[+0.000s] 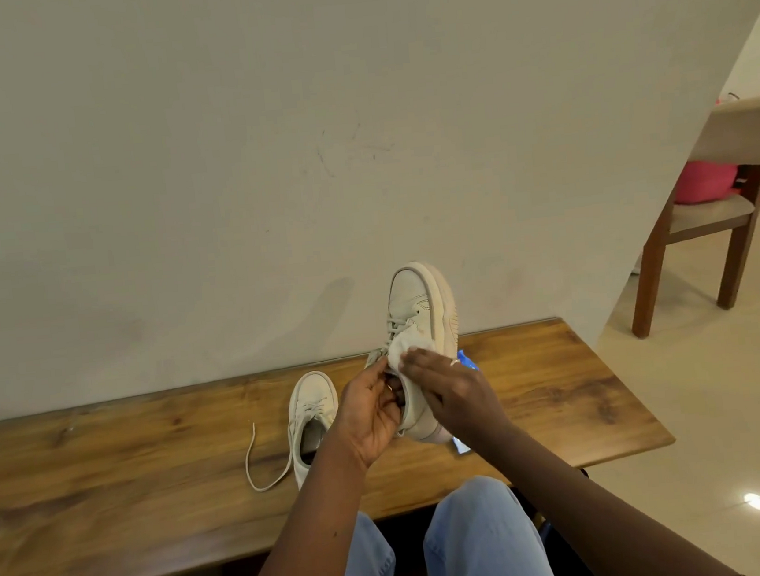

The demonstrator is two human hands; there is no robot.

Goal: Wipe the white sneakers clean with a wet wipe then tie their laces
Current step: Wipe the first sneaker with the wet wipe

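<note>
One white sneaker is held up over the wooden table, toe pointing away and upward. My left hand grips it at the collar near the heel. My right hand presses a white wet wipe against the sneaker's side by the laces. The second white sneaker lies flat on the table to the left, partly behind my left forearm, with a loose lace trailing out toward the left.
A blue wipe packet lies on the table, mostly hidden behind my right hand and the raised sneaker. A plain wall stands just behind the table. A wooden chair sits at the right, beyond the table's end. My knees in blue jeans are below the front edge.
</note>
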